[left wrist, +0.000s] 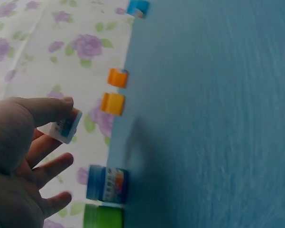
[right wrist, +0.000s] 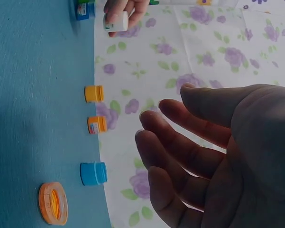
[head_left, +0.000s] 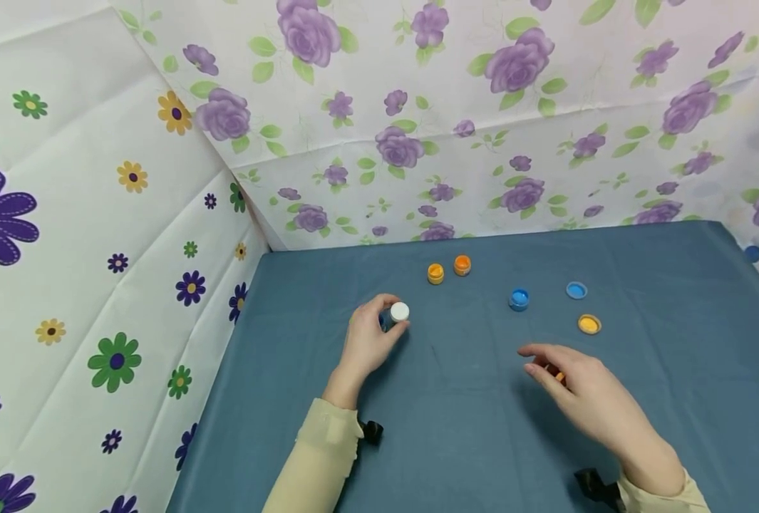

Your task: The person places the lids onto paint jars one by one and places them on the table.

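My left hand (head_left: pixel 369 335) pinches a small white paint jar (left wrist: pixel 61 126) between thumb and fingers. Its round white top (head_left: pixel 400 312) faces up in the head view. Close by that hand, a dark blue jar (left wrist: pixel 108 184) and a green jar (left wrist: pixel 104 216) stand on the table, mostly hidden from the head. My right hand (head_left: pixel 587 392) hovers over the right side with fingers loosely bent and nothing between them in its wrist view. An orange lid (right wrist: pixel 53 203) lies near it; a bit of orange (head_left: pixel 560 377) shows past its fingers in the head view.
Open yellow (head_left: pixel 435 273) and orange (head_left: pixel 462 266) paint jars stand at the back. A light blue jar (head_left: pixel 518 300), a blue lid (head_left: pixel 576 290) and a yellow lid (head_left: pixel 589 324) sit on the right of the blue-covered table (head_left: pixel 443 442). Flowered cloth (head_left: pixel 353 142) hangs behind.
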Demonstrator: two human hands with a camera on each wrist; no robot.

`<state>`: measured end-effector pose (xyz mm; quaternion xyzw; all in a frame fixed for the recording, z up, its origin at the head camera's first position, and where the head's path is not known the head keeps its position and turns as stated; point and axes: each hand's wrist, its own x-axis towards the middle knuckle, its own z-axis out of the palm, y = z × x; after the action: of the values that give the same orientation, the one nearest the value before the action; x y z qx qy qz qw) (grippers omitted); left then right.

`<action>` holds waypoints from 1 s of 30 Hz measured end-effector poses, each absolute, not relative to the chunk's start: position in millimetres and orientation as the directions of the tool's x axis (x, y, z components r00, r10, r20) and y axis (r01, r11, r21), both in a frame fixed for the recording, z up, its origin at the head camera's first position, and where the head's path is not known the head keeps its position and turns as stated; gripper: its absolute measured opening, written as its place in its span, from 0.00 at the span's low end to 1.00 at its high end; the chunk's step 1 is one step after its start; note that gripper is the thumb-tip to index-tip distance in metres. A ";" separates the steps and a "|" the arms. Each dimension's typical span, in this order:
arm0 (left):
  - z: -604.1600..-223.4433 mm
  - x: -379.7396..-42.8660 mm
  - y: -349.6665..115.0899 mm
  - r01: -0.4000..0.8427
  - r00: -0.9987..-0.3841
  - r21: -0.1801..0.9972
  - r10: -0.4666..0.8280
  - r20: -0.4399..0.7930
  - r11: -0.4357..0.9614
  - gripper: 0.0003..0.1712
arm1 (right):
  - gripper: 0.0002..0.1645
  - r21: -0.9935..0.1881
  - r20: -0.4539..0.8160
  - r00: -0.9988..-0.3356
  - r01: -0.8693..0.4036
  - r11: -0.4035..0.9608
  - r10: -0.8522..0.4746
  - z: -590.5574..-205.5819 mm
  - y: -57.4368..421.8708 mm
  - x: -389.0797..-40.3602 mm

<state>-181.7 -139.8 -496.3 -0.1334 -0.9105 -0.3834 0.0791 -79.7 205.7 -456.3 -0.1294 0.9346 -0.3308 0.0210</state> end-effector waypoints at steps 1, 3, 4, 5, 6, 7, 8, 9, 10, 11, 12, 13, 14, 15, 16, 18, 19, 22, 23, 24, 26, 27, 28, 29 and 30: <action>-498.5 -184.5 -141.2 0.312 -0.949 0.657 0.189 0.254 0.686 0.22 | 0.19 -0.623 0.041 -0.965 -0.228 0.748 -0.259 -456.9 206.1 -79.8; -502.5 -189.0 -143.9 0.322 -0.945 0.615 0.202 0.258 0.720 0.23 | 0.19 -0.627 0.030 -0.964 -0.223 0.746 -0.263 -457.8 206.4 -79.9; -504.1 -190.5 -145.1 0.322 -0.945 0.596 0.207 0.254 0.736 0.22 | 0.20 -0.629 0.025 -0.964 -0.221 0.745 -0.265 -458.2 206.5 -79.9; -505.6 -191.8 -146.3 0.320 -0.945 0.579 0.211 0.249 0.750 0.22 | 0.21 -0.630 0.020 -0.964 -0.218 0.745 -0.265 -458.6 206.4 -79.9; -506.7 -192.9 -147.2 0.318 -0.946 0.565 0.215 0.242 0.762 0.22 | 0.22 -0.632 0.017 -0.964 -0.215 0.745 -0.264 -458.9 206.5 -79.9; -507.6 -193.8 -148.1 0.313 -0.948 0.552 0.219 0.231 0.773 0.21 | 0.22 -0.633 0.014 -0.965 -0.211 0.745 -0.262 -459.2 206.5 -79.9; -508.1 -194.5 -148.8 0.307 -0.950 0.541 0.221 0.219 0.783 0.20 | 0.23 -0.634 0.012 -0.966 -0.208 0.745 -0.259 -459.4 206.7 -79.7; -508.4 -195.2 -149.4 0.303 -0.952 0.533 0.225 0.207 0.790 0.20 | 0.22 -0.633 0.010 -0.966 -0.206 0.746 -0.258 -459.6 206.9 -79.6; -508.6 -195.6 -149.9 0.298 -0.954 0.527 0.228 0.195 0.796 0.20 | 0.22 -0.632 0.009 -0.966 -0.205 0.748 -0.257 -459.9 207.3 -79.4; -508.7 -195.9 -150.3 0.291 -0.956 0.523 0.231 0.179 0.801 0.19 | 0.22 -0.632 0.007 -0.967 -0.203 0.748 -0.256 -460.2 207.6 -79.2; -508.6 -196.2 -150.6 0.286 -0.958 0.519 0.234 0.166 0.805 0.19 | 0.21 -0.631 0.006 -0.967 -0.202 0.749 -0.256 -460.5 208.0 -79.2; -508.6 -196.5 -150.8 0.281 -0.960 0.517 0.235 0.154 0.809 0.19 | 0.21 -0.630 0.005 -0.967 -0.201 0.750 -0.255 -460.8 208.4 -79.2; -508.7 -196.8 -150.9 0.277 -0.961 0.513 0.237 0.144 0.812 0.19 | 0.21 -0.629 0.005 -0.967 -0.200 0.752 -0.254 -461.2 208.8 -79.3; -508.6 -197.1 -151.0 0.276 -0.961 0.512 0.239 0.138 0.814 0.19 | 0.21 -0.629 0.004 -0.968 -0.199 0.752 -0.253 -461.5 209.3 -79.4; -508.6 -196.8 -151.5 0.271 -0.963 0.512 0.237 0.131 0.815 0.20 | 0.21 -0.628 0.005 -0.968 -0.199 0.752 -0.252 -461.8 209.4 -79.5; -508.8 -196.4 -152.5 0.268 -0.963 0.511 0.235 0.129 0.817 0.20 | 0.22 -0.627 0.005 -0.968 -0.198 0.754 -0.250 -462.4 209.4 -79.8; -509.1 -196.3 -152.8 0.265 -0.964 0.512 0.233 0.128 0.817 0.20 | 0.22 -0.626 0.007 -0.968 -0.199 0.754 -0.249 -462.6 209.5 -79.9; -510.2 -195.5 -153.8 0.262 -0.965 0.509 0.227 0.130 0.820 0.20 | 0.21 -0.625 0.003 -0.968 -0.197 0.756 -0.250 -463.3 209.4 -80.2; -510.5 -195.2 -154.0 0.261 -0.965 0.509 0.226 0.131 0.820 0.20 | 0.21 -0.626 0.000 -0.968 -0.195 0.755 -0.251 -463.6 209.3 -80.2; -510.8 -194.9 -154.0 0.258 -0.966 0.508 0.224 0.128 0.822 0.20 | 0.21 -0.626 -0.004 -0.968 -0.194 0.755 -0.252 -464.1 209.3 -80.2; -510.9 -194.1 -153.9 0.257 -0.966 0.503 0.222 0.130 0.825 0.21 | 0.21 -0.628 -0.012 -0.967 -0.190 0.755 -0.254 -464.7 209.6 -79.9; -510.7 -193.6 -153.5 0.256 -0.967 0.500 0.221 0.130 0.827 0.22 | 0.21 -0.629 -0.015 -0.967 -0.189 0.754 -0.255 -465.1 210.0 -79.6; -510.4 -193.2 -153.1 0.257 -0.966 0.497 0.221 0.131 0.829 0.23 | 0.21 -0.629 -0.018 -0.967 -0.187 0.754 -0.255 -465.3 210.5 -79.4; -510.0 -192.8 -152.5 0.259 -0.966 0.489 0.222 0.133 0.833 0.24 | 0.22 -0.629 -0.021 -0.967 -0.184 0.755 -0.253 -465.4 211.3 -79.0; -509.1 -192.4 -151.5 0.260 -0.966 0.478 0.224 0.133 0.839 0.25 | 0.22 -0.627 -0.023 -0.968 -0.182 0.758 -0.251 -465.4 212.4 -78.5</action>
<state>-192.4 -151.5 -509.1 -0.1262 -0.9582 -0.2543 0.0358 -78.5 212.4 -465.4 -0.1157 0.9360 -0.3283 0.0527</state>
